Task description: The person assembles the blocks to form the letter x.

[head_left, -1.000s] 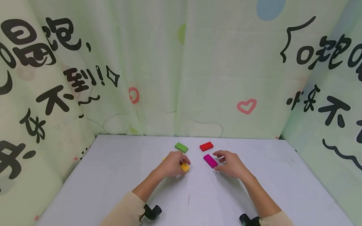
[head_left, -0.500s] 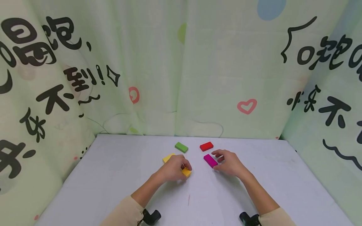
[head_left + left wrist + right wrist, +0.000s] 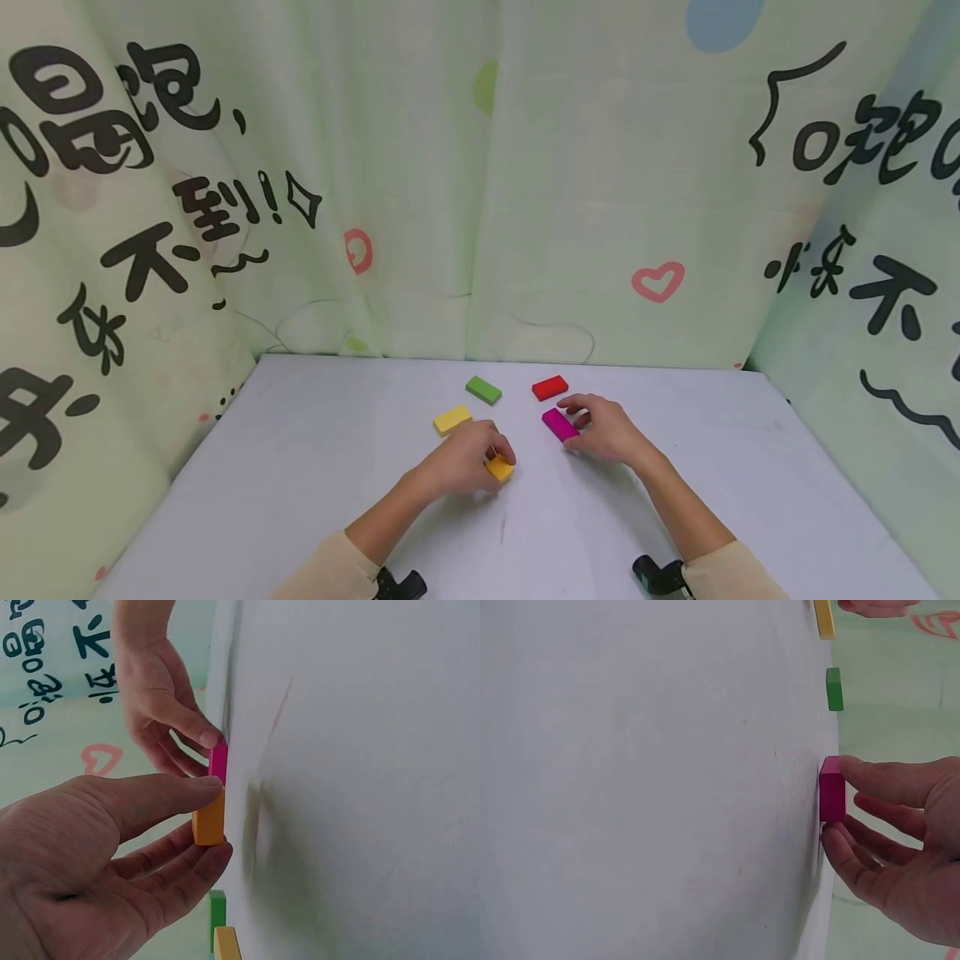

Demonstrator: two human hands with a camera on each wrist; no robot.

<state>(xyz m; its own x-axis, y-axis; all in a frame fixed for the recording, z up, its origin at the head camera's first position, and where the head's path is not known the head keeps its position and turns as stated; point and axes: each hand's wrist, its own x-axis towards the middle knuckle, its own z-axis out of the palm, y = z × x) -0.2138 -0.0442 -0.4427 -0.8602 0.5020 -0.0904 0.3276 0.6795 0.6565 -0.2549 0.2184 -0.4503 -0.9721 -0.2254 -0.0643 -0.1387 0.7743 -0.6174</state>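
My left hand (image 3: 471, 457) pinches an orange block (image 3: 500, 468) between thumb and fingers, close over the white table. In the left wrist view the thumb lies at one end of this orange block (image 3: 209, 819) and the fingertips at the other. A magenta block (image 3: 559, 424) lies to the right, with my right hand (image 3: 606, 429) around it. The right wrist view has the thumb on one end of the magenta block (image 3: 832, 789) and curled fingertips at its opposite end. Behind the left hand lies a yellow block (image 3: 452, 419).
A green block (image 3: 483, 389) and a red block (image 3: 550, 387) lie farther back on the white table (image 3: 337, 467). A pale green curtain (image 3: 555, 183) with black lettering stands behind the table and along both sides.
My left hand has drawn nearer and slightly right with the orange block, uncovering the yellow block behind it. The right hand has stayed almost still at the magenta block.
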